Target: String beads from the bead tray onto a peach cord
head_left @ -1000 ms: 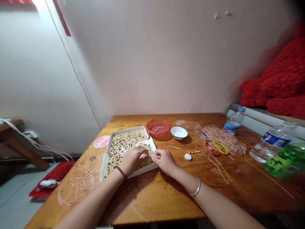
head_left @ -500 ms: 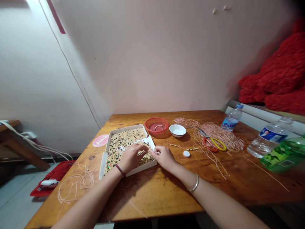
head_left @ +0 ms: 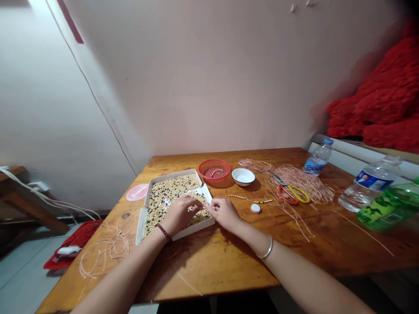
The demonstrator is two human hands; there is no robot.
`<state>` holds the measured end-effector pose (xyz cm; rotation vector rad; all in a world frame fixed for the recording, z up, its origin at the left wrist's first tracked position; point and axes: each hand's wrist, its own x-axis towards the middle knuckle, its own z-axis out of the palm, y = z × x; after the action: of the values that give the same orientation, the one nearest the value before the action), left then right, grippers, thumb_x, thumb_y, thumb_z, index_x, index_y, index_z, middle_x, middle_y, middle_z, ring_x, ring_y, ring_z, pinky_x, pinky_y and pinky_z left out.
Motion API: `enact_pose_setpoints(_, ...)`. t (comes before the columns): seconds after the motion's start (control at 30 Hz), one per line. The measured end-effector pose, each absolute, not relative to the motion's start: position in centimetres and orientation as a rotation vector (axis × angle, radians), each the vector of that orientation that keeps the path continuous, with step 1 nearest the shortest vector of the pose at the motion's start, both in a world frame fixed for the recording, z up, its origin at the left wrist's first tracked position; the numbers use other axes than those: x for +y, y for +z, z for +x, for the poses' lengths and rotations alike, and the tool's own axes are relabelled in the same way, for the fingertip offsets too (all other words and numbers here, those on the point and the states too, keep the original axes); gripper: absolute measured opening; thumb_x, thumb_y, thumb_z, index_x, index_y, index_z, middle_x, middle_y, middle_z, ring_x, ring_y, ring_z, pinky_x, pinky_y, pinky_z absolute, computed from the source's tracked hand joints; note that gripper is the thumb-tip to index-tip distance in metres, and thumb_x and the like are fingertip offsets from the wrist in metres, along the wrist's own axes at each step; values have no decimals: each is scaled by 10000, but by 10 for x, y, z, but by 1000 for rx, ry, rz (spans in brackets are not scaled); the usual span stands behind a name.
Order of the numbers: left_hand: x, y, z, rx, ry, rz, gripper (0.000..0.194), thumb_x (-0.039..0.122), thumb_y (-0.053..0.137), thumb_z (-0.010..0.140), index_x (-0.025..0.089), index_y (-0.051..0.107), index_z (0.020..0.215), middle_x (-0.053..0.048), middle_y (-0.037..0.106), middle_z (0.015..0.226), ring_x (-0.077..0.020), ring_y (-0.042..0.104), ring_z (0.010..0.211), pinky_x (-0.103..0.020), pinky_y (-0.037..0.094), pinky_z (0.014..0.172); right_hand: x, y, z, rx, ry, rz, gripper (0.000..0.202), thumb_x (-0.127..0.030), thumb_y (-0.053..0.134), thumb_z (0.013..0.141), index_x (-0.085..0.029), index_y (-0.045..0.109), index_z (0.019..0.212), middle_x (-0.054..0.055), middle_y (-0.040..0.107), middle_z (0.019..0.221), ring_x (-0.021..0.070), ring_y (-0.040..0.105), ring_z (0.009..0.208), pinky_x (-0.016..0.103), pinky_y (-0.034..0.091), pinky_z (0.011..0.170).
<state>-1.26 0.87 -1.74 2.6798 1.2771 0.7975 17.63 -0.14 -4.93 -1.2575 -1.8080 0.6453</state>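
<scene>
My left hand (head_left: 181, 214), with a dark beaded bracelet at its wrist, hovers over a shallow white cardboard box (head_left: 142, 222) of small beads (head_left: 173, 185). The beads are mostly cream, with dark and green ones among them. Its thumb and fingers come together in a pinch near the box's right side; what lies between them is too small to tell. Right beside it, at the box's right edge, my right hand (head_left: 225, 213) also pinches something that I cannot make out. A silver bangle circles that wrist. The fingertips of both hands nearly meet.
Behind the hands are a red basket (head_left: 214, 179), a white bowl (head_left: 243, 176) and strung beads (head_left: 237, 197). Rightward lie a white cap (head_left: 255, 208), scissors (head_left: 293, 194), tangled pink cord (head_left: 306, 179) and bottles (head_left: 369, 183). Loose cord (head_left: 113, 244) lies left of the box.
The view has shifted slightly. Both hands keep almost the same place and pinched shape at the right side of the box.
</scene>
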Motion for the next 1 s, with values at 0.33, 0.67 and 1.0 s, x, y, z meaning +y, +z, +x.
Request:
enact_pose_setpoints(0.33, 5, -15, -9, 1175, 794, 2394, 186, 362, 604, 838, 182, 646, 859, 5, 681, 738, -98, 558, 589, -189, 398, 561, 3, -56, 170, -1779, 877, -1075, 359, -387, 438, 842, -167, 446, 557, -34, 392, 538, 99, 382, 556, 209, 261, 521)
enact_pose_setpoints(0.67, 2, -8, -6, 1022, 739, 2381, 208, 279, 463, 914, 189, 650, 910, -27, 670, 849, -127, 576, 729, -230, 439, 690, 5, -57, 169, -1644, 1001, -1096, 507, -540, 331, 882, -167, 494, 579, -15, 439, 533, 114, 421, 544, 236, 293, 547)
enact_pose_setpoints(1.0, 3, -11, -9, 1090, 812, 2331, 259, 169, 373, 904, 193, 585, 1051, -2, 588, 716, -121, 510, 636, -236, 394, 619, 6, -46, 172, -1204, 1624, -951, 523, -701, 441, 764, -188, 450, 664, -102, 238, 439, 51, 140, 380, 205, 85, 392)
